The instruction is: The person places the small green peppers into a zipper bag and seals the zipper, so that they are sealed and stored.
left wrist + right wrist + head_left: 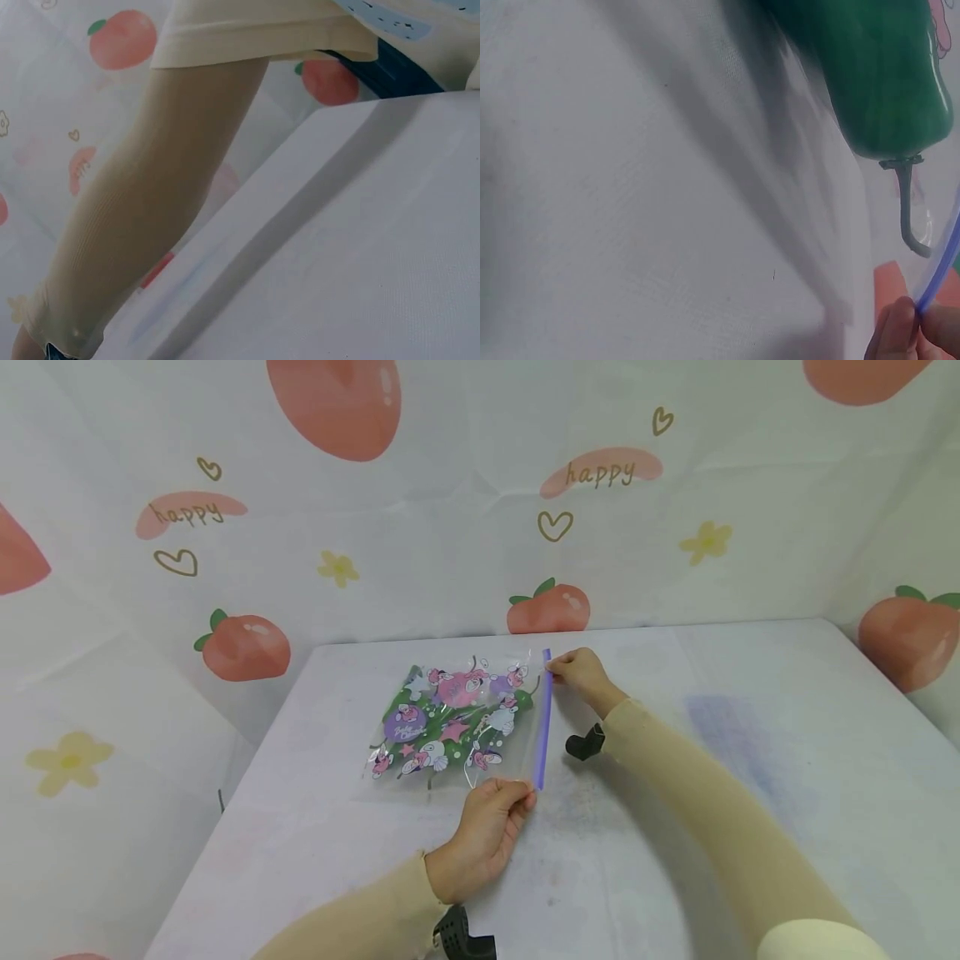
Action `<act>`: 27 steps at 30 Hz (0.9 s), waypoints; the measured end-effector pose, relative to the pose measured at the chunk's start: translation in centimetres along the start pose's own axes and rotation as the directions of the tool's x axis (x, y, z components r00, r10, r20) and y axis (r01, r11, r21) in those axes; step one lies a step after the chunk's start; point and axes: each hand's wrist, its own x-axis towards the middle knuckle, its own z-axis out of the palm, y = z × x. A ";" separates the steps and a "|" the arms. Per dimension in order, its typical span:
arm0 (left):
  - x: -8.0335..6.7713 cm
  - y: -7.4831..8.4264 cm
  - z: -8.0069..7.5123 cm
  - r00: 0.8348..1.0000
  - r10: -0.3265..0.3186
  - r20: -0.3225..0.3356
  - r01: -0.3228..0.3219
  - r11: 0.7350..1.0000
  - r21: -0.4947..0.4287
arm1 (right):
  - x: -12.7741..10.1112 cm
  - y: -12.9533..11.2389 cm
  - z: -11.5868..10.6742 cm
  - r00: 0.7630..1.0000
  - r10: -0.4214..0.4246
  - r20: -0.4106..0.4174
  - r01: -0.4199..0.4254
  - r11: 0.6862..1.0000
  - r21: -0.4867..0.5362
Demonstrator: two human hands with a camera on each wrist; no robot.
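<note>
Zip bag (pixel 450 722) is lying flat on table (pixel 712 793), stretching left of both hands (pixel 483 835) pinching its seal strip (pixel 543 727).

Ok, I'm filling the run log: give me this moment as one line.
left hand: pinches near end of purple zip strip | right hand: pinches far end | zip bag: flat on table, green peppers inside

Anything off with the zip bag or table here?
Nothing stands out. The zip bag lies flat on the table, green peppers inside, with both hands pinching the ends of its purple zip strip. No spill or tear visible.
</note>
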 end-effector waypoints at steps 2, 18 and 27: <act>0.0 0.0 0.0 1.000 0.004 0.000 -0.004 1.000 0.007 | 0.0 -0.1 0.0 1.000 -0.001 0.001 0.001 1.000 0.012; -0.6 3.0 -1.4 0.856 -0.327 0.401 0.254 0.940 0.226 | 0.1 0.6 -0.9 0.994 0.039 0.101 -0.046 0.997 0.066; -0.6 7.8 -2.9 0.843 -0.203 0.498 -0.023 0.912 0.409 | -0.7 0.5 -1.4 0.981 0.041 0.189 -0.066 0.990 0.128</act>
